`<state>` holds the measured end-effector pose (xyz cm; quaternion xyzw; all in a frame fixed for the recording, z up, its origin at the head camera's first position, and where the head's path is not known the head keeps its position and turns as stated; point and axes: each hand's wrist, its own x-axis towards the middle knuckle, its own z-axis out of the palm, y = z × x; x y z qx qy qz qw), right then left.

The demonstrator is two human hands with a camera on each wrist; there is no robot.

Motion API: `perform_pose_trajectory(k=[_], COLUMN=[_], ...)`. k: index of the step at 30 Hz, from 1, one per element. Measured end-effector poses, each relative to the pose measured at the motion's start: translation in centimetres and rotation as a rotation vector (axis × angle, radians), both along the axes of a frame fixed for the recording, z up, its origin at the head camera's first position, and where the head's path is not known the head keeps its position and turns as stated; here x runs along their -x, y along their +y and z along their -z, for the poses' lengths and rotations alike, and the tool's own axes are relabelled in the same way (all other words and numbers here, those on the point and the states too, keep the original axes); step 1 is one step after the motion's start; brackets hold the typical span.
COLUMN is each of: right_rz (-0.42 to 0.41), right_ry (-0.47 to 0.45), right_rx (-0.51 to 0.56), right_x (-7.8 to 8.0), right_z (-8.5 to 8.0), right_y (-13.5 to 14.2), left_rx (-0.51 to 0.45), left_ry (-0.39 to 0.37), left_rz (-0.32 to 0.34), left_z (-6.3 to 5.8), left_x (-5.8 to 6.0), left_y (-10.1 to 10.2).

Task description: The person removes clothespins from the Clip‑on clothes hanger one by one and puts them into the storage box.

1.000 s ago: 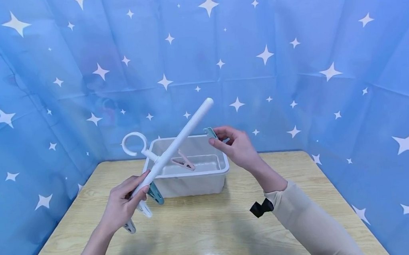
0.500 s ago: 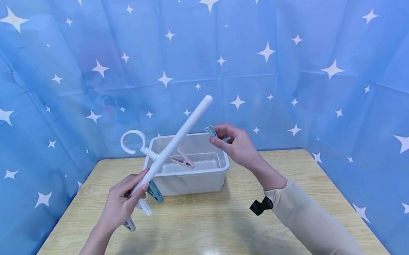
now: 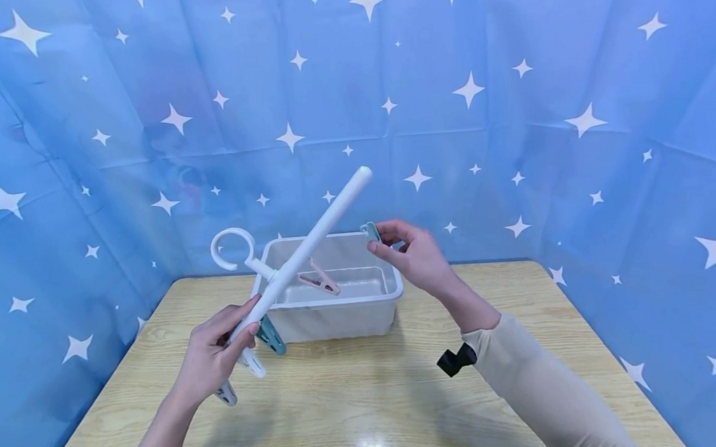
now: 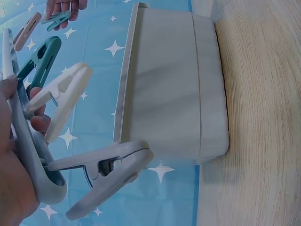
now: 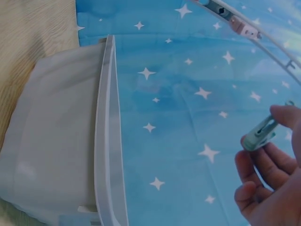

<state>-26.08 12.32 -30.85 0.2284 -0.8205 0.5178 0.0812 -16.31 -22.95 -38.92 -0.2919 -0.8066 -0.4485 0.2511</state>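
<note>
My left hand [image 3: 213, 351] grips the lower end of a white clip hanger [image 3: 318, 237], whose bar slants up to the right; its round hook [image 3: 233, 235] points left. Below the bar hang a pink clothespin [image 3: 325, 286], a dark green clothespin [image 3: 271, 335], a white clothespin [image 4: 69, 103] and a grey clothespin [image 4: 113, 181]. Right of the bar's upper end, my right hand [image 3: 420, 257] pinches a light green clothespin [image 5: 259, 134] between thumb and fingers. In the head view it is apart from the bar. My fingers hide part of this clothespin.
Behind and below the hanger, a light grey plastic bin [image 3: 328, 322] stands on the wooden table [image 3: 347, 407], near its back edge. A blue star-patterned curtain [image 3: 346, 77] encloses the back and sides.
The head view has shifted slightly. Both hands keep their hold, and the hanger and light green clothespin stay nearly still.
</note>
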Motion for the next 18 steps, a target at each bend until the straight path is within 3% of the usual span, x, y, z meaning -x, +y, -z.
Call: perform_pose_trajectory(k=[18], right_rz=[0.032], right_ry=[-0.057], right_rx=[-0.059], right_x=[0.82], right_z=[1.07], right_y=[0.35], left_rx=[-0.001], left_ry=[-0.023], left_rz=[0.004], left_z=[-0.13], left_x=[-0.13], left_y=[0.00])
